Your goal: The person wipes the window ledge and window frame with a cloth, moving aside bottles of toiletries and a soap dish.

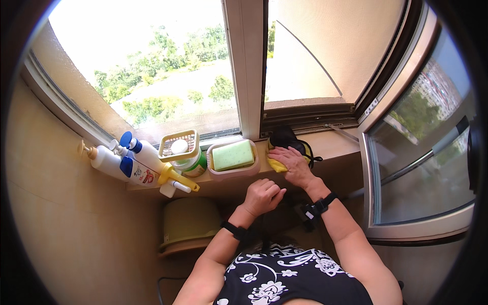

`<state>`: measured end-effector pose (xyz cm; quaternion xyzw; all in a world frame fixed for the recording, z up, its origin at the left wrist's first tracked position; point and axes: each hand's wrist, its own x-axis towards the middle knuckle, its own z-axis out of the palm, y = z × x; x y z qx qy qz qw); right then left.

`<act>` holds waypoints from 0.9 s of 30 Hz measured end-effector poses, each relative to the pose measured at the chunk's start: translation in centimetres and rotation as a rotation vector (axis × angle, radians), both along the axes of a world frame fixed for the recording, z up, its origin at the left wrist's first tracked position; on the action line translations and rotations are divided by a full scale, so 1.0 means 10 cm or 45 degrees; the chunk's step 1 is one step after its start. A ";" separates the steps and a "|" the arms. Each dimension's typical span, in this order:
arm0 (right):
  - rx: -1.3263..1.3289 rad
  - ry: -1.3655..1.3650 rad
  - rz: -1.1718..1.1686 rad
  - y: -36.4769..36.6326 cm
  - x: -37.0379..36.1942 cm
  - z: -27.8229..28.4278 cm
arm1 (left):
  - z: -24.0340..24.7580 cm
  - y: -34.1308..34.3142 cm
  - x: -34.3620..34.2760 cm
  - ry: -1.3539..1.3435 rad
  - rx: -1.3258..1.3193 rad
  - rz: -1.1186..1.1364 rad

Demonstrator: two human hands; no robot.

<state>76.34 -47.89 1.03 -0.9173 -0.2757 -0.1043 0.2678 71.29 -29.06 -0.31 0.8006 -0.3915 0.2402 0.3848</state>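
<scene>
On the windowsill (333,145), my right hand (294,165) lies flat over a yellow cloth (277,165), fingers stretched out. Right behind it sits a dark, soft bundle (284,137) with a yellow edge and a black loop; its kind is unclear. My left hand (261,195) hovers in front of the sill, fingers curled in and thumb out, with nothing visible in it. Nearest to it stands a pale pink basket (234,174) with a green sponge (233,155) on top.
To the left stand pump bottles (108,161), a yellow-handled tool (178,178) and a cream soap dish (178,145) with white soap atop a green-and-white jar (195,166). An opened window sash (370,178) juts in at right. An olive tub (188,221) is below the sill.
</scene>
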 end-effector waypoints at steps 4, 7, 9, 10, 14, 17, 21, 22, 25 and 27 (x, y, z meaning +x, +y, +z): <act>-0.020 -0.006 -0.046 -0.02 -0.04 0.04 | -0.22 0.24 -0.29 1.016 -0.649 0.296; 0.001 -0.072 -0.101 0.00 0.09 -0.01 | -0.19 0.57 -0.24 1.601 -1.305 0.396; 0.094 0.009 -0.120 -0.02 0.17 -0.03 | -0.07 0.68 -0.19 1.585 -1.388 0.454; 0.176 0.091 -0.148 0.00 0.20 -0.02 | 0.02 0.70 -0.15 1.671 -1.459 0.471; 0.351 0.163 -0.209 0.35 0.21 -0.05 | 0.07 0.59 -0.07 1.883 -1.574 0.305; 0.260 0.018 -0.150 0.46 0.11 -0.14 | 0.13 0.46 -0.01 1.947 -1.634 0.216; 0.130 -0.032 -0.046 0.41 0.07 -0.05 | 0.20 0.48 0.12 2.024 -1.686 0.396; 0.130 -0.034 -0.047 0.39 0.07 -0.05 | 0.22 0.49 0.12 2.021 -1.595 0.433; 0.115 0.000 -0.021 0.33 0.10 -0.05 | 0.25 0.45 0.08 2.012 -1.548 0.538; 0.162 -0.028 0.019 0.29 0.14 -0.06 | 0.18 0.47 0.07 1.960 -1.611 0.488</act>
